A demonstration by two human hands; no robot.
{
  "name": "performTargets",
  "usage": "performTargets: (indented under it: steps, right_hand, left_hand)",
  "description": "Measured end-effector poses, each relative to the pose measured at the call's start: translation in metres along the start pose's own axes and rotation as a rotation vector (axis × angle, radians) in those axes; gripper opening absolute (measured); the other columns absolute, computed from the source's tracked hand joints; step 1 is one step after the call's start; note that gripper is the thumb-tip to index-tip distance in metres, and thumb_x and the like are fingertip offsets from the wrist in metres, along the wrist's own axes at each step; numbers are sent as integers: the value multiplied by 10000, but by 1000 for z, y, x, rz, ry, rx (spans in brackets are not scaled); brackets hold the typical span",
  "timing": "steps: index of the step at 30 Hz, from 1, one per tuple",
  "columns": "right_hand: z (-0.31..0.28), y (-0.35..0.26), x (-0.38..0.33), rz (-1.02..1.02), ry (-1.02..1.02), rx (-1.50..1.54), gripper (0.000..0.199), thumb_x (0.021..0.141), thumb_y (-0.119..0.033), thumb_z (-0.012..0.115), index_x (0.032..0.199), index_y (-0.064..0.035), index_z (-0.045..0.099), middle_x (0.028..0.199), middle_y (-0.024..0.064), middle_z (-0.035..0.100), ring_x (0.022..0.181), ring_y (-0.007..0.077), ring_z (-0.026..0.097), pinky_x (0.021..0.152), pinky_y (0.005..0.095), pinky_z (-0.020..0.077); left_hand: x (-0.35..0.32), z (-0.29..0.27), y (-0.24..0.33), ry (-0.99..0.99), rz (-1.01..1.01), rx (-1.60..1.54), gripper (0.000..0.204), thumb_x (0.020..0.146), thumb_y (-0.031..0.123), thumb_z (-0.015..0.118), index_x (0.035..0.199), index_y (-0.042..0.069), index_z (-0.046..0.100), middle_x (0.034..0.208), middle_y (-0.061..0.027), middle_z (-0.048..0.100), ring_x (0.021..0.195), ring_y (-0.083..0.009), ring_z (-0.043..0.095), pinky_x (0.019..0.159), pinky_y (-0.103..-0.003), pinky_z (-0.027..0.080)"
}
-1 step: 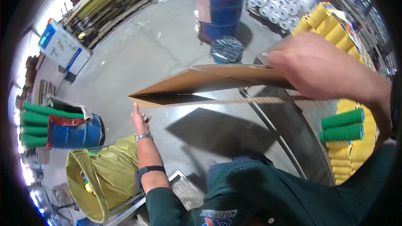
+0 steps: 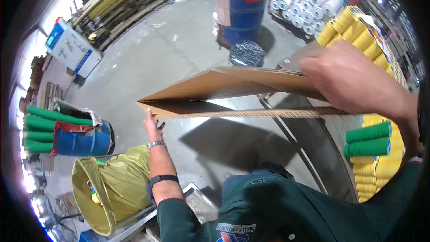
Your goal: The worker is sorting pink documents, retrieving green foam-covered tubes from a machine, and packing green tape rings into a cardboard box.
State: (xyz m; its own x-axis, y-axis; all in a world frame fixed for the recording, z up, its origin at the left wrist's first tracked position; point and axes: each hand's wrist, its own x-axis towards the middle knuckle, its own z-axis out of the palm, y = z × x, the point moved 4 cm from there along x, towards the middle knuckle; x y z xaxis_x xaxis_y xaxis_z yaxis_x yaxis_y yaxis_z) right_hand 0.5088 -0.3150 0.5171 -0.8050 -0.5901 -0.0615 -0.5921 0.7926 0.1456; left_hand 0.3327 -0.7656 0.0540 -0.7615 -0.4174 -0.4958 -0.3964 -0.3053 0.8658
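Observation:
A partly flattened cardboard box [image 2: 260,79] spans the middle of the view, its brown panels parted by a narrow gap that widens from the pointed left corner. At that corner, my left hand [image 2: 153,127] touches the cardboard with fingers stretched and thumb apart. My right hand [image 2: 336,74] is closed over the box's right end; its fingers are blurred and partly hidden. Beneath the box, a dark flat surface with a metal edge [image 2: 309,143] extends to the right.
Left stand a blue drum [image 2: 89,140] with green rolls and a yellow-green sack [image 2: 123,183]. Yellow rolls [image 2: 365,40] and two green rolls [image 2: 368,139] are stacked right. Farther off are a tall blue drum [image 2: 242,15], black-wrapped bundle [image 2: 247,54], white rolls [image 2: 309,6] and a control cabinet [image 2: 74,47].
My right hand has shifted slightly right and nearer to me. The gap between the box's panels looks a little wider. My left hand stays at the corner.

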Motion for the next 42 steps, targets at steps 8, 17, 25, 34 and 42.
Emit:
performTargets:
  steps: [8,17,25,34,42]
  right_hand:
    - [-1,89,-54,345,180,50,51,767,-5,589,780,-3,540,708,205,593,751,437,614,665,511,475]
    - [-80,190,-124,1087,297,274,309,753,-79,683,1054,-6,685,937,145,703,875,188,665,761,356,531]
    - [-140,196,-247,1298,688,-145,167,689,-22,669,848,30,669,712,36,657,684,95,599,586,296,471]
    - [-12,265,-430,1564,480,-253,214,755,-125,591,874,39,522,723,56,530,726,139,493,672,328,428]
    - [46,269,-499,1924,458,-151,168,725,-76,600,824,56,570,744,226,597,734,301,597,680,405,451]
  left_hand:
    - [24,88,96,-435,66,226,191,839,137,626,1018,73,609,968,-103,616,877,-267,637,765,-447,574]
    - [-29,192,335,-865,603,186,820,779,76,621,1534,2,310,1480,-157,454,1354,-262,460,1120,-377,377]
    - [-98,373,411,-1166,901,419,925,746,274,675,1530,-44,301,1515,-176,421,1389,-284,426,1153,-382,328]
    - [-207,598,318,-1548,784,588,907,659,28,532,1537,-25,309,1578,-150,358,1460,-252,342,1198,-364,264]
    - [-306,721,259,-1804,700,722,933,617,-23,590,1515,-42,339,1525,-128,428,1417,-227,393,1175,-322,289]
